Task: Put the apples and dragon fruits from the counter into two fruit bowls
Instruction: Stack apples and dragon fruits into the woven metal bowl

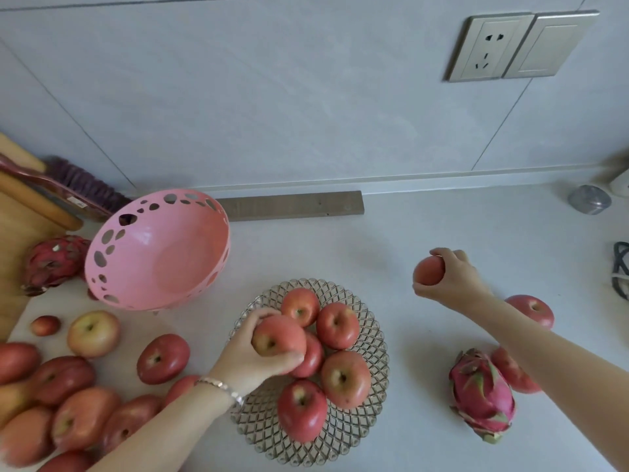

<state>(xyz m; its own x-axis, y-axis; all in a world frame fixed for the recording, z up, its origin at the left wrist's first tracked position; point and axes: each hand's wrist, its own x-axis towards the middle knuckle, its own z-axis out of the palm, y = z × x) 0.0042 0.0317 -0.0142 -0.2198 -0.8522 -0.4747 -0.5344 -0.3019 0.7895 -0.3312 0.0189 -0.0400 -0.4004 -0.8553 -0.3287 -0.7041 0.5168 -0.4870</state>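
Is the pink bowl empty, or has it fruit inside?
Empty: the pink bowl shows only its bare inner surface, no fruit.

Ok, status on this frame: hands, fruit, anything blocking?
Left hand grips an apple over the wire bowl. Right hand holds another apple above the counter. Pink bowl empty; dragon fruit on counter. Nothing blocking.

The left hand (252,359) comes in from the lower left, its bare forearm angled up to the right and a bracelet (221,386) at the wrist. Its fingers and thumb curl round an apple (277,338). The right hand (456,277) stretches forward from the lower right on a nearly straight arm. Its fingers are wrapped over a second apple (429,271), well apart from the left.
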